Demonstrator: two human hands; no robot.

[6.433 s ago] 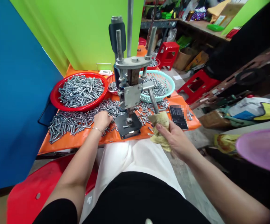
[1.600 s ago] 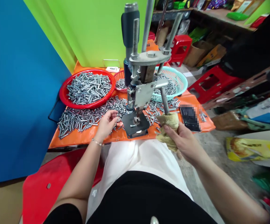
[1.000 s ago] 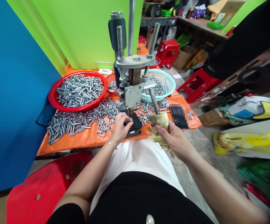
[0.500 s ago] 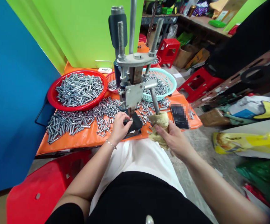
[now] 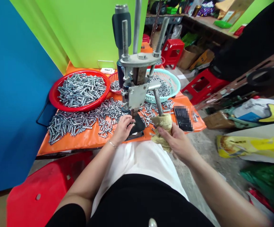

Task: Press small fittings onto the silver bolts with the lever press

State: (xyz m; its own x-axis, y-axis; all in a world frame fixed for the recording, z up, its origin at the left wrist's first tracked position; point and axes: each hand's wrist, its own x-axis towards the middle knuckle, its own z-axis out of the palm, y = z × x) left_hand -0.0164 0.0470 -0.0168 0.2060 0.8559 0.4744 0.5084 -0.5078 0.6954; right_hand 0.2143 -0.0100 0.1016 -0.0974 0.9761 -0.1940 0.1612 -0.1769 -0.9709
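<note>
A hand press (image 5: 137, 96) stands on the orange-covered table in front of me. My right hand (image 5: 176, 138) is wrapped round the press lever (image 5: 158, 102), whose lower end is padded with a yellowish cloth (image 5: 164, 124). Under the ram, my left hand (image 5: 124, 127) is pinched at the black base (image 5: 138, 124); a small metal piece seems to be at its fingertips, too small to make out. Loose metal eye-ended pins (image 5: 73, 123) lie heaped to the left of that hand.
A red basin (image 5: 54, 97) full of metal pins is at back left; a mint basket (image 5: 176, 83) holds more behind the press. A dark phone-like slab (image 5: 183, 118) lies at right. Beside me is a red chair (image 5: 42, 189). Red stools (image 5: 204, 83) stand beyond the table.
The whole view has shifted slightly. My left hand stays at the press base, its fingers moved a little; my right hand keeps hold of the lever, which looks unchanged.
</note>
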